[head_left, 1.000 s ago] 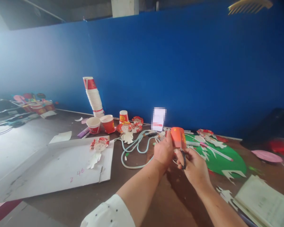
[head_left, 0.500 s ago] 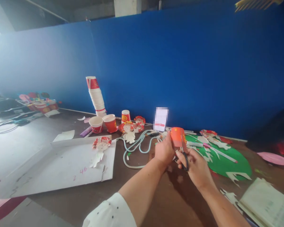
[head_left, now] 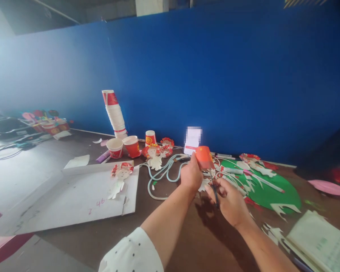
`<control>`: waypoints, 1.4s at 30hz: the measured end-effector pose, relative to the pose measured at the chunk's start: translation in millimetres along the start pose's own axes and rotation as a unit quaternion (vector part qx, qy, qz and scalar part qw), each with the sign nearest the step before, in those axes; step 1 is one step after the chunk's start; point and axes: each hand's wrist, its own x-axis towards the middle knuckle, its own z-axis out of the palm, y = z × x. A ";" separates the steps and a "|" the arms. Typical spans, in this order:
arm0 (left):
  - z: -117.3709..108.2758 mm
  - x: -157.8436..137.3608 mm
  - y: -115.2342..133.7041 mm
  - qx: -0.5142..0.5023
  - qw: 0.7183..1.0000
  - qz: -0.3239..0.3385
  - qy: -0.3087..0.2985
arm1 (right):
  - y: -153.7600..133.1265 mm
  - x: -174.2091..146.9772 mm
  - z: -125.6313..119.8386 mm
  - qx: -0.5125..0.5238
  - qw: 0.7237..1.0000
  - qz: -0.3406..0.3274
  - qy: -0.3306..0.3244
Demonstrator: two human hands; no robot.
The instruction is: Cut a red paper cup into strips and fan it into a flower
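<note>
Head view, left hand [head_left: 191,175] clamped on red cup [head_left: 205,155], right hand [head_left: 229,198] curled round scissors [head_left: 215,195] (black-handled).

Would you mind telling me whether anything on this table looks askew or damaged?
Yes: the tall cup stack leans left rather than standing straight, and the white board looks torn near its right edge.

Partition [head_left: 204,75]: blue, across the back, seam left of centre
Pillar [head_left: 151,6]: pale, above the partition's top edge
Tabletop [head_left: 198,243]: dark brown, glare at left
Light: bright, from left
</note>
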 end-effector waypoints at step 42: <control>3.6 -2.4 0.2 -0.028 0.999 0.031 0.017 | 6.1 -0.1 1.0 -0.013 0.999 -0.024 0.027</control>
